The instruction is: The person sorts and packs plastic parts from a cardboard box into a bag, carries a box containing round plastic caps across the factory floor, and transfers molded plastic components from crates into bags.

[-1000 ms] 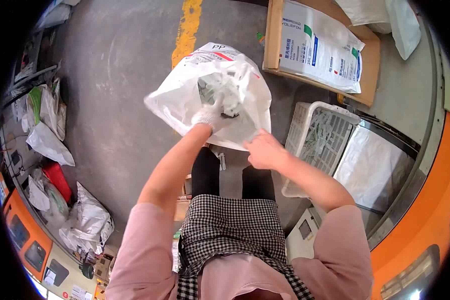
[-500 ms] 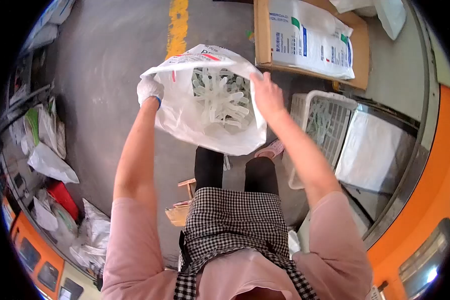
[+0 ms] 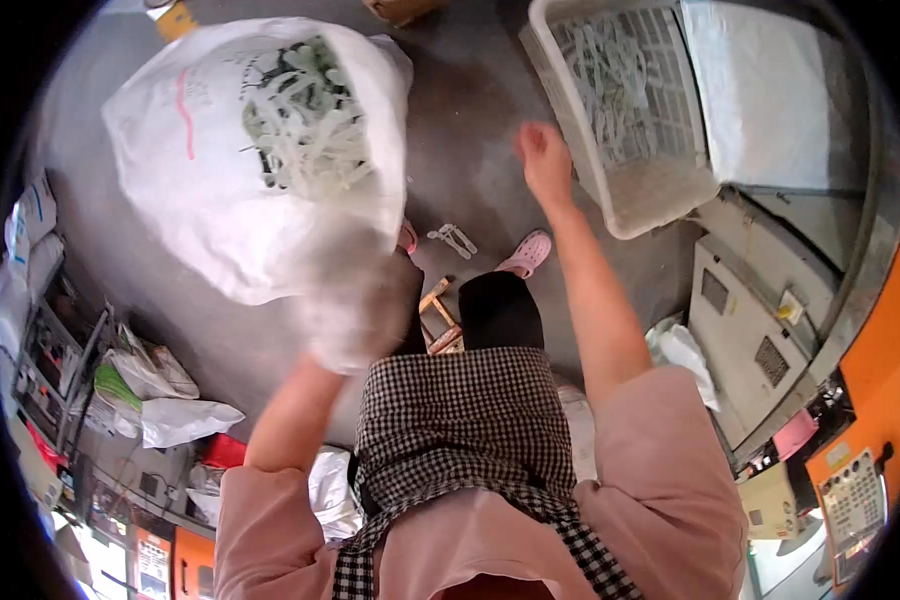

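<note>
A large white woven bag point(image 3: 205, 200) stands at the upper left, its mouth turned towards me. Inside lie many pale, translucent plastic strips point(image 3: 315, 140), with darker greenish pieces among them. My left hand point(image 3: 355, 310), in a white glove, is at the near side of the bag's mouth. Motion smears its fingers, so I cannot tell whether it grips the rim. My right hand point(image 3: 545, 160) is bare and apart from the bag, just left of a pale plastic crate point(image 3: 625, 200). Its fingers look curled in, with nothing visible in them.
More translucent strips point(image 3: 615, 90) fill part of the crate. A few strips point(image 3: 455, 240) lie on the floor by a pink clog point(image 3: 528, 253). A small wooden stool point(image 3: 440, 315) stands between my legs. Grey cabinets point(image 3: 750, 320) line the right; sacks point(image 3: 180, 420) lie at left.
My right hand has let go of the bag's rim and moved towards the crate. The bag now sits further left, and my gloved left hand is nearer to my body. The view has shifted.
</note>
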`<state>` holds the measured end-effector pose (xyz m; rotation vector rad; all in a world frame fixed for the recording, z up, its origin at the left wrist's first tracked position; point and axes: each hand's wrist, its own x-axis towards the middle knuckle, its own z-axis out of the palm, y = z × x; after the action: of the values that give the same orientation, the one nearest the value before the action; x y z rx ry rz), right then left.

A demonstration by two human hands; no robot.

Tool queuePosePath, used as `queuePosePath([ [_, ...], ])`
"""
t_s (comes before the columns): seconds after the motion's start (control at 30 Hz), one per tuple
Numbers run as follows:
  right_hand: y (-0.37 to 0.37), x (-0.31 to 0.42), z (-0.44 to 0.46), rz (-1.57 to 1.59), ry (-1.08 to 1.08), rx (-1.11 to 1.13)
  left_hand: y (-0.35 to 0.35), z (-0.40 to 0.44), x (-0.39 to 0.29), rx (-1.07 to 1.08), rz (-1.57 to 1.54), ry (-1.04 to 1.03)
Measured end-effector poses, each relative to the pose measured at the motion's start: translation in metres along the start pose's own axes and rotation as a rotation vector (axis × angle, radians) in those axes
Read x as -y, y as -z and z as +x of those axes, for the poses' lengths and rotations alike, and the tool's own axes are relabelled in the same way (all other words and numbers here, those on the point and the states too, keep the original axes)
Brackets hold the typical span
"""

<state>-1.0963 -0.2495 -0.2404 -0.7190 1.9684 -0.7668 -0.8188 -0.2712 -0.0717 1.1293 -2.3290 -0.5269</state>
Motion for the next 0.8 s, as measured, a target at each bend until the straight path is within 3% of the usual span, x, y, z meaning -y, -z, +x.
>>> queuePosePath([
  [0.03, 0.006, -0.050, -0.015, -0.097, -0.033, 0.029, -0.039, -0.019, -0.026, 0.210, -0.252, -0.099],
  [0.07, 0.017, -0.093, -0.030, -0.194, -0.066, 0.062, -0.090, -0.034, -0.046, 0.525, -0.279, -0.008],
  [0.13, 0.035, -0.138, -0.069, 0.020, -0.215, 0.145, -0.208, -0.099, -0.039, 1.008, -0.005, 0.100],
  [0.23, 0.072, -0.201, -0.102, -0.319, 0.011, 0.158, -0.358, -0.203, 0.045, 1.388, 0.314, 0.281],
  [0.27, 0.090, -0.228, -0.105, -0.463, 0.093, 0.122, -0.393, -0.218, 0.064, 1.420, 0.444, 0.379],
  [0.33, 0.123, -0.267, -0.109, -0.427, 0.047, -0.035, -0.417, -0.199, 0.066, 1.362, 0.537, 0.563],
  [0.4, 0.157, -0.295, -0.095, -0.386, -0.001, -0.175, -0.456, -0.209, 0.088, 1.518, 0.385, 0.760],
  [0.47, 0.184, -0.308, -0.080, -0.566, 0.160, -0.592, -0.479, -0.232, 0.106, 1.518, 0.342, 0.773],
  [0.5, 0.193, -0.318, -0.070, -0.567, 0.159, -0.601, -0.488, -0.241, 0.110, 1.516, 0.341, 0.763],
  [0.57, 0.209, -0.330, -0.038, -0.254, 0.003, -0.749, -0.496, -0.256, 0.113, 1.434, 0.270, 0.818],
  [0.6, 0.219, -0.340, -0.021, -0.244, 0.005, -0.755, -0.496, -0.263, 0.110, 1.427, 0.280, 0.814],
  [0.67, 0.235, -0.368, 0.012, -0.099, -0.097, -0.703, -0.499, -0.274, 0.111, 1.399, 0.288, 0.512],
  [0.7, 0.237, -0.374, 0.020, -0.078, -0.097, -0.709, -0.506, -0.285, 0.127, 1.491, 0.331, -0.072],
  [0.73, 0.238, -0.376, 0.027, -0.039, -0.208, -0.741, -0.487, -0.255, 0.111, 1.486, 0.355, -0.078],
  [0.8, 0.240, -0.369, 0.030, 0.022, -0.311, -0.773, -0.436, -0.183, 0.061, 1.192, 0.098, 0.221],
])
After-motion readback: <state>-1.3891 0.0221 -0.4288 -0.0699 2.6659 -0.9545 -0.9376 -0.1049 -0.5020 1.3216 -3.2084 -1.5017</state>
